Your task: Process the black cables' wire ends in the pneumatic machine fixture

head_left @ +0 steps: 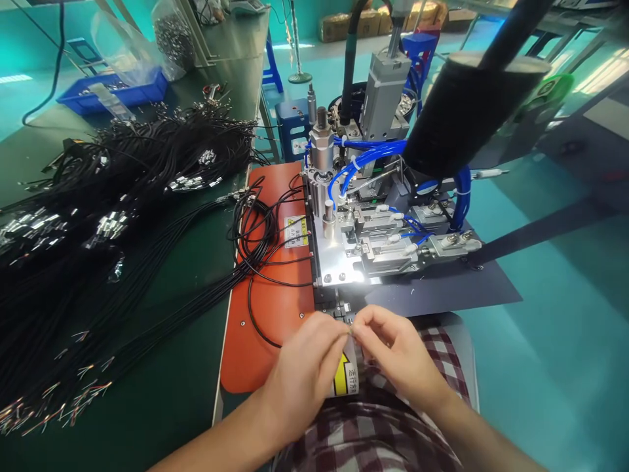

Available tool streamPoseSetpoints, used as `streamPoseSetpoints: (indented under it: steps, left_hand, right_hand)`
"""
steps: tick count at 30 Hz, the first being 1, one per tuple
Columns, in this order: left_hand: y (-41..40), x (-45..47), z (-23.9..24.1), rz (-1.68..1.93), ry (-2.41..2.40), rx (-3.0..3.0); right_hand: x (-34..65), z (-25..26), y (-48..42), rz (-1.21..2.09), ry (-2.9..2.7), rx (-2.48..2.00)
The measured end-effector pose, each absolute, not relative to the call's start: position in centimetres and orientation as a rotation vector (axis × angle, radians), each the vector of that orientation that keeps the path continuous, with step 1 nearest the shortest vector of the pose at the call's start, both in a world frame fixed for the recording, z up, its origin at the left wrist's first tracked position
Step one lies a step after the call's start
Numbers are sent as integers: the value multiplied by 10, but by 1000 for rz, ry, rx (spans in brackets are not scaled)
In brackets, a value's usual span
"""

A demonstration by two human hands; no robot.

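Note:
My left hand is closed in a pinch in front of the machine, and a black cable runs across the orange board and in under it. Fingertip to fingertip with it, my right hand pinches at the same spot, where a tiny tip shows between the fingers, too small to name. Just beyond both hands stands the metal machine with its silver plate. Below the left fingers sits a white part with a yellow and black label.
Coiled cables lie on the orange board. To the left, a dark green table carries a big heap of black cables and a blue tray. A black cylinder on an arm hangs at upper right.

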State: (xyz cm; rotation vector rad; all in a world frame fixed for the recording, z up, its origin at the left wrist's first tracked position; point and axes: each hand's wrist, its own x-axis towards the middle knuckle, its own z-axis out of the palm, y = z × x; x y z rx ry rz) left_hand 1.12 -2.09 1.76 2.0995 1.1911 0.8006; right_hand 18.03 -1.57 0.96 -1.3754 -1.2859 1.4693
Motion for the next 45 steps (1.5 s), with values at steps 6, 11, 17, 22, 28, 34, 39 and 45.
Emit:
streamPoseSetpoints:
  steps: [6, 11, 17, 22, 28, 34, 39, 45]
  left_hand:
    - [3, 6, 17, 709, 1289, 2164]
    - [7, -4, 5, 616, 1188, 2488]
    - [7, -6, -2, 613, 1197, 2690]
    - [8, -3, -4, 635, 1166, 2827]
    - [10, -1, -2, 677, 1149, 2869]
    - [10, -1, -1, 632, 1169, 2844]
    - [9, -1, 0, 595, 1172, 2815]
    - [10, -1, 0, 607, 1171, 2820]
  right_hand:
    - [190, -1, 7, 1529, -1215, -1446]
    - [189, -6, 13, 1581, -1211, -1433]
    - [188, -16, 11, 1519, -1266, -1446]
    - [189, -16, 10, 1510, -1267, -1473]
    - [189, -17, 11, 1519, -1266, -1482]
    - [188, -17, 11, 1508, -1249, -1493]
    - [189, -16, 10, 1478, -1278, -1510]
    - [189, -17, 8, 1450, -1310, -1512]
